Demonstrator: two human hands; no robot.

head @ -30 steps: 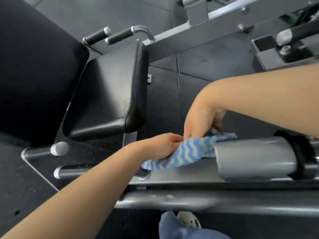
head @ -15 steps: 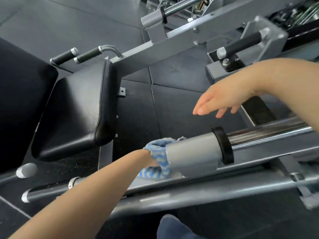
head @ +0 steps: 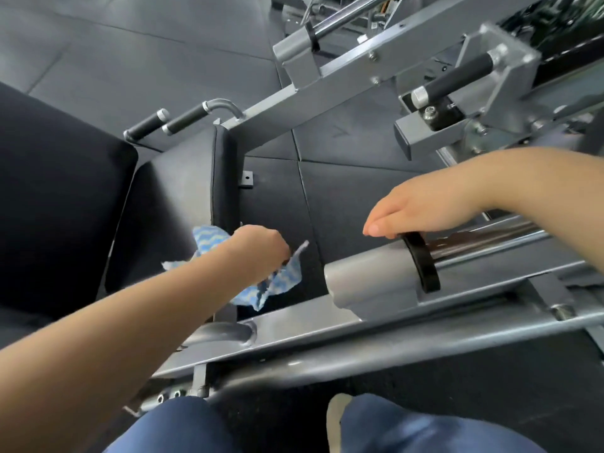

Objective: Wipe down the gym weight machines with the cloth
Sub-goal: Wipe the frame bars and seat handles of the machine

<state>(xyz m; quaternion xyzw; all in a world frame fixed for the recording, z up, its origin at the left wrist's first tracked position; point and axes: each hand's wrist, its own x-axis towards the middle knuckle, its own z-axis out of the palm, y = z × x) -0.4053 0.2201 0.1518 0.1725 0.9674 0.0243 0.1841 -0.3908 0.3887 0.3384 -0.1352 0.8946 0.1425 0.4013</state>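
My left hand (head: 258, 250) grips a blue and white wavy-striped cloth (head: 281, 282) in the air, just left of the grey sleeve (head: 369, 282) of the weight machine. The cloth hangs below and behind my fist, clear of the sleeve. My right hand (head: 415, 214) hovers palm down with its fingers straight above the black collar (head: 423, 263) on the chrome bar (head: 483, 240). It holds nothing.
A black padded seat (head: 176, 204) and backrest (head: 55, 204) lie at the left, with two black-gripped handles (head: 170, 120) behind. The grey steel frame (head: 294, 328) runs across the front. Another handle (head: 451, 80) sits at the upper right. My knees (head: 183, 426) show at the bottom.
My left hand pulled the cloth off the end of the grey sleeve and away to the left. My right hand let go of the cloth, then came down over the black collar.
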